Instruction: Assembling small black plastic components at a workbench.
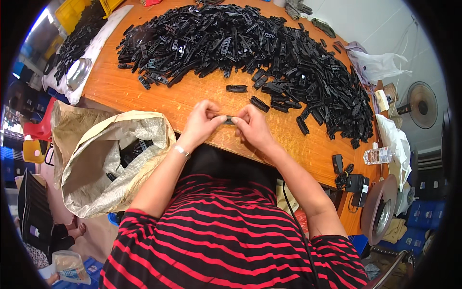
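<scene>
Between my two hands, over the near edge of the wooden table (159, 107), is a small dark plastic part (229, 120). My left hand (201, 123) pinches its left end, and my right hand (253, 126) pinches the right end. Fingers cover much of the part, so its full shape is hidden. Just beyond my hands two loose black plastic parts (237, 88) lie apart from the pile. A large heap of similar black plastic parts (226, 43) spreads across the far side and down the right of the table.
Left of my left forearm stands an open woven sack (91, 164) with some black parts inside. Along the right edge are a power adapter (357, 184), a plastic bottle (378, 155) and a brown round basin (382, 207). A fan (422, 105) stands farther right.
</scene>
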Available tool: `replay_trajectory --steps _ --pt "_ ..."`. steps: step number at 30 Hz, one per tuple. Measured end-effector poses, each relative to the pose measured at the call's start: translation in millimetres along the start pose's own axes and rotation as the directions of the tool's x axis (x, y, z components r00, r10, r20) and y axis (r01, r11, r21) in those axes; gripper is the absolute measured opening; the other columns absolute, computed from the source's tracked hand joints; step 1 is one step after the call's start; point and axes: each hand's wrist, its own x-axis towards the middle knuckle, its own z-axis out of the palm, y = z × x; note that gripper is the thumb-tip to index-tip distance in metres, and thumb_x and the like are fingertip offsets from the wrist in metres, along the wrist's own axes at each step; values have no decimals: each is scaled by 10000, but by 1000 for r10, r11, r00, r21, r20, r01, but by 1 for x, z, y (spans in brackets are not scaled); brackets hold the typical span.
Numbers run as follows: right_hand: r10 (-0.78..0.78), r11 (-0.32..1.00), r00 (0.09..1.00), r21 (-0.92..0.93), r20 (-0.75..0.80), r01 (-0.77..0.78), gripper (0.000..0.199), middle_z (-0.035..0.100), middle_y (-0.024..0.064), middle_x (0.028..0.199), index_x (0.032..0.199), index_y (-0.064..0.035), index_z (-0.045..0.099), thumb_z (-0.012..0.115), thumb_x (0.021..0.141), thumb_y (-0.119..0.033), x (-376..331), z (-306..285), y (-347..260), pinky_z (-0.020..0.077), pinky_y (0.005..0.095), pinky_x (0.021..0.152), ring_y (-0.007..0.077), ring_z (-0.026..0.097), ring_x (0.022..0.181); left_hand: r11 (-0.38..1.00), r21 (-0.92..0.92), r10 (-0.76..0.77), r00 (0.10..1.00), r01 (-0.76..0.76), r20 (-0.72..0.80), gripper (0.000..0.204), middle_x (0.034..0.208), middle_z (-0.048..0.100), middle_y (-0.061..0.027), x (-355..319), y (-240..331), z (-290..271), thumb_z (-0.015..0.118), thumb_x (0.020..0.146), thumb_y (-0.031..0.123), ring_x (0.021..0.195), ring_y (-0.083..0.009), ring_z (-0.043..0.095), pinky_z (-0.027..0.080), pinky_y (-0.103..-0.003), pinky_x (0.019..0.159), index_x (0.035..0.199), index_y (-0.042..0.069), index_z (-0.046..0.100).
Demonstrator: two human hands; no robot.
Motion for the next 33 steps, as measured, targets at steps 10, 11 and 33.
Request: replay_trajectory --steps 10,11,33 --pt "-276 951 929 -72 248 301 176 620 53 709 1005 -20 540 620 924 -154 14 14 -27 458 262 511 121 575 566 995 -89 -70 979 53 -193 185 921 629 -34 -110 66 -128 663 829 1 834 -91 600 497 -242 745 1005 -3 607" --pt "-331 887 929 -282 164 366 173 634 76 742 1001 -29 561 634 903 -151 25 8 -25 481 298 551 176 604 600 996 -16 -93 961 92 -261 174 911 631 -22 -126 67 -146 661 828 -1 812 -91 591 491 -242 737 995 -7 611" --pt "-245 546 963 -805 113 234 225 590 128 990 973 -64 623 721 775 -112 44 5 -15 505 442 775 362 625 875 514 843 198 933 161 -299 331 1061 578 -163 68 2 -78 727 770 120 980 -354 567 492 -431 844 1053 25 581"
